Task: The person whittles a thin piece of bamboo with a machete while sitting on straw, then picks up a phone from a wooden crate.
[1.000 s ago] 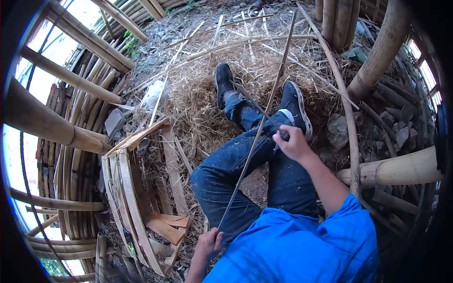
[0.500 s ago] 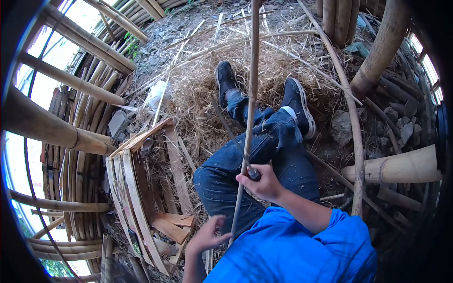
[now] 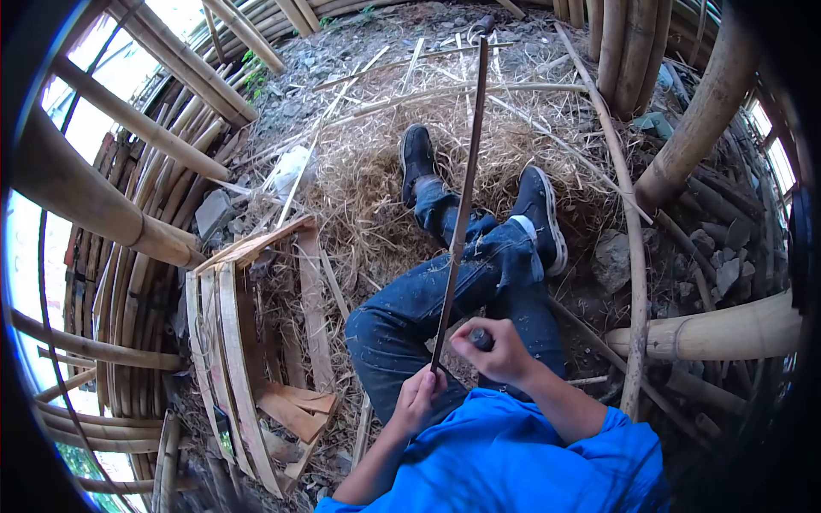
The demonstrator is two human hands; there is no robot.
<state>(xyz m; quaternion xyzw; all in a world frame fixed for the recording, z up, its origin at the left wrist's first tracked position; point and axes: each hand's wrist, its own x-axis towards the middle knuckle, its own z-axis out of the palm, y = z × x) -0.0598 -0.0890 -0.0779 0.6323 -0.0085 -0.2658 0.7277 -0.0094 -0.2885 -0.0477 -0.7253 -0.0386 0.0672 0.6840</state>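
My left hand (image 3: pixel 416 402) is closed around the lower end of a long, narrow bamboo strip (image 3: pixel 464 205), in front of my lap. The strip slants up and away between my legs, its dark side showing. Just right of its lower part, my right hand (image 3: pixel 505 352) is wrapped round the dark handle (image 3: pixel 481 339) of a knife, the butt end turned up toward me. I cannot make out the blade now. My legs in jeans (image 3: pixel 410 321) are crossed beneath the strip, with small shavings on them.
A slatted wooden crate (image 3: pixel 235 359) lies to my left. Fibrous bamboo shavings (image 3: pixel 359 197) cover the ground around my shoes. A long pole (image 3: pixel 631 214) and broken rocks (image 3: pixel 614 259) are on the right. Thick bamboo posts (image 3: pixel 701 111) stand at both sides.
My left hand, open beside the strip before, has closed on its lower end. The strip has turned from its pale side to its dark side. The knife blade has gone from clear view.
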